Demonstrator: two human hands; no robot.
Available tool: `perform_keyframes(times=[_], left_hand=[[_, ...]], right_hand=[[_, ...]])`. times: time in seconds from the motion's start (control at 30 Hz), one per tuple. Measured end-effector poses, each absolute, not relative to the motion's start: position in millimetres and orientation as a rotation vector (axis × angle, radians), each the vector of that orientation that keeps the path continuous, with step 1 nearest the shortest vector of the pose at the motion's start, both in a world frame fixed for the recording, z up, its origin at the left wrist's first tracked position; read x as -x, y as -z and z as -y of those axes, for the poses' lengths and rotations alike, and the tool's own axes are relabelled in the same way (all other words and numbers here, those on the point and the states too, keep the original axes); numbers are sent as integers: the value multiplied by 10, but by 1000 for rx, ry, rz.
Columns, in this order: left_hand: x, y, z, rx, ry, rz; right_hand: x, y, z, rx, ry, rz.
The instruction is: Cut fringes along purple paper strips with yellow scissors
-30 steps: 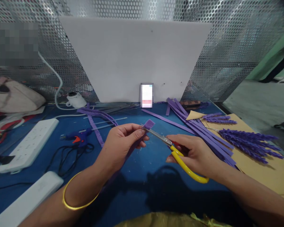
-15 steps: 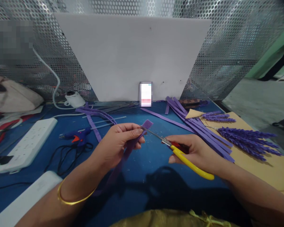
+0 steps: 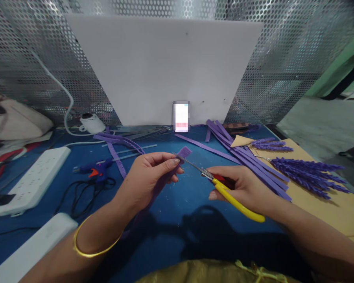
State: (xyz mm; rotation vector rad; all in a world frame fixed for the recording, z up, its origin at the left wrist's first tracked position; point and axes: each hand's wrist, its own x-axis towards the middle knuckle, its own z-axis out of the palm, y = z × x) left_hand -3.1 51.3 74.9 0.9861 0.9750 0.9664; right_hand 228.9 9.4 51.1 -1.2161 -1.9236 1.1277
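Between thumb and fingers, my left hand (image 3: 152, 175) pinches a purple felt-like strip (image 3: 185, 152) close to its upper end. The strip's tail hangs down behind the hand toward me, in shadow. Fine slits show along the edge of its free end. Yellow-handled scissors (image 3: 236, 201) are gripped in my right hand (image 3: 240, 184), with some red showing inside the grip. Their thin blades (image 3: 194, 165) reach left and lie at the strip, right by my left fingertips. Whether the blades are fully closed is too small to tell.
More purple strips (image 3: 247, 163) lie right of centre. Purple lavender-like stems (image 3: 306, 171) rest on tan paper (image 3: 327, 212). At left are a blue glue gun (image 3: 98, 171), a white power strip (image 3: 32, 181) and a white cup (image 3: 93, 124). A phone (image 3: 181, 116) leans on a white board (image 3: 165, 67).
Slits now show at the strip's free end, where it looked plain before. Both hands stay in nearly the same place, and the view has shifted slightly.
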Motion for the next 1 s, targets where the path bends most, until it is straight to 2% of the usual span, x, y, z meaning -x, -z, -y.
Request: perform_keyframes(times=[0.27,0.57,1.0], left_hand=[[38,-756,-519,-965,-928,-1003],[41,-745,-484,-1067,-1051,-1008],[14,-754,-479,-1056,-1053,-1021]], right_hand=[[-2293,-502,-95,1208,-1142,1920],[-2294,-436,-80,1267,-744,2054],[-2290,-424,-58,1228,-772,2073]])
